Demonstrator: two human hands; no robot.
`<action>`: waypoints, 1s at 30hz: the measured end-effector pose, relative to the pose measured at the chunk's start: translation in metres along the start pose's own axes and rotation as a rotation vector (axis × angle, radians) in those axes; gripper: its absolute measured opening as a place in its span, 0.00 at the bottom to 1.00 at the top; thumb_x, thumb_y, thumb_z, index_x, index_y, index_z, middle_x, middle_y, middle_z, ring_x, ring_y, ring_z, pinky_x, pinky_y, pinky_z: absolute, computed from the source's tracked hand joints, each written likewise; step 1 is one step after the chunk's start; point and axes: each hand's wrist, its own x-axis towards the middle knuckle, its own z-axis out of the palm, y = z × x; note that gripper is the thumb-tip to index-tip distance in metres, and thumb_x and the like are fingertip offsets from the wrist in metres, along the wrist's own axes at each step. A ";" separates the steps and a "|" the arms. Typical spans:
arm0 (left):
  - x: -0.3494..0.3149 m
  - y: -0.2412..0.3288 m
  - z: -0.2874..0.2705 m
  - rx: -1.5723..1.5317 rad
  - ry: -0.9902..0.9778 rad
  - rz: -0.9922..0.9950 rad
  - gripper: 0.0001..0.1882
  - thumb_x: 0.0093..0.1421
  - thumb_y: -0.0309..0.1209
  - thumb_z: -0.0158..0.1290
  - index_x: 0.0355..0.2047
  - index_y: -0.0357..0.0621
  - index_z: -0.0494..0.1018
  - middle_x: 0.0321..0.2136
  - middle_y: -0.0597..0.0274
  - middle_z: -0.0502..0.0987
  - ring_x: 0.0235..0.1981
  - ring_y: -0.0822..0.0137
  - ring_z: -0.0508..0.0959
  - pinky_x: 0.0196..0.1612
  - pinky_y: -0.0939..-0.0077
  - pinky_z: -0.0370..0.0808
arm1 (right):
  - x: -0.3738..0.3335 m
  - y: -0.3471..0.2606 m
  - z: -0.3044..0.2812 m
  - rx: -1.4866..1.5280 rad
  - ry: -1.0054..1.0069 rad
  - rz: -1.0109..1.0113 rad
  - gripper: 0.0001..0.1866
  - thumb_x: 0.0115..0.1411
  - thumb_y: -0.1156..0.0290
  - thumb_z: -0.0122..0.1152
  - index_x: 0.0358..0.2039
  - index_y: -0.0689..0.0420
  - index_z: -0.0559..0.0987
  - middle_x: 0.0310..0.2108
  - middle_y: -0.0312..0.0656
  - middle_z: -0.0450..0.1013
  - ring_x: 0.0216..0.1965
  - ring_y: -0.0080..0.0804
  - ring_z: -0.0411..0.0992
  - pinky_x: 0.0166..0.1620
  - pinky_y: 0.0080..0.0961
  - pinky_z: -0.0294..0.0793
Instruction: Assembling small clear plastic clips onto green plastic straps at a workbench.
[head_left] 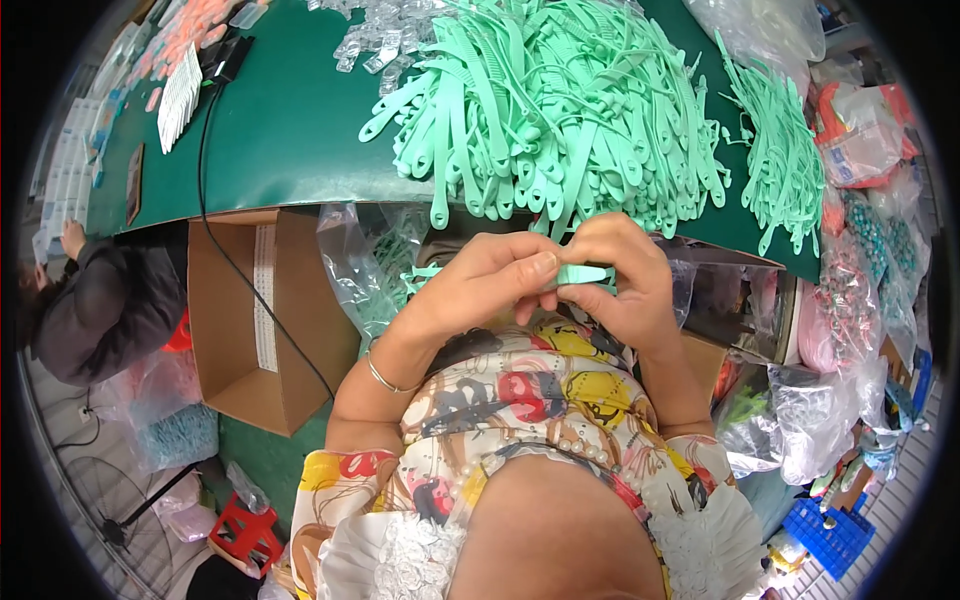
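Observation:
Close in front of my chest, both hands meet around a small mint-green plastic piece point(582, 274). My left hand point(497, 268) is closed, its thumb and fingers pinching at the piece's left end. My right hand point(628, 272) has its thumb below and curled forefinger above the same piece. Much of it is hidden by the fingers. Just beyond lies a big heap of mint-green plastic strips point(570, 110), long and flat, many with a hole in the rounded end. A smaller pile of the same strips point(775, 150) lies to the right.
The green table point(290, 150) carries clear plastic parts point(385, 45) and peach pieces point(190, 35). A black cable point(203, 150) hangs over its edge above a cardboard box point(300, 320). Stuffed bags point(860, 130) crowd the right. A co-worker point(110, 305) sits at the far left.

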 end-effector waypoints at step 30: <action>0.003 0.005 -0.004 0.134 -0.122 0.034 0.15 0.60 0.37 0.43 0.29 0.35 0.69 0.23 0.68 0.69 0.25 0.80 0.64 0.27 0.87 0.62 | -0.016 0.006 -0.011 0.301 0.002 0.320 0.13 0.42 0.76 0.65 0.31 0.61 0.75 0.27 0.39 0.72 0.26 0.23 0.69 0.29 0.18 0.66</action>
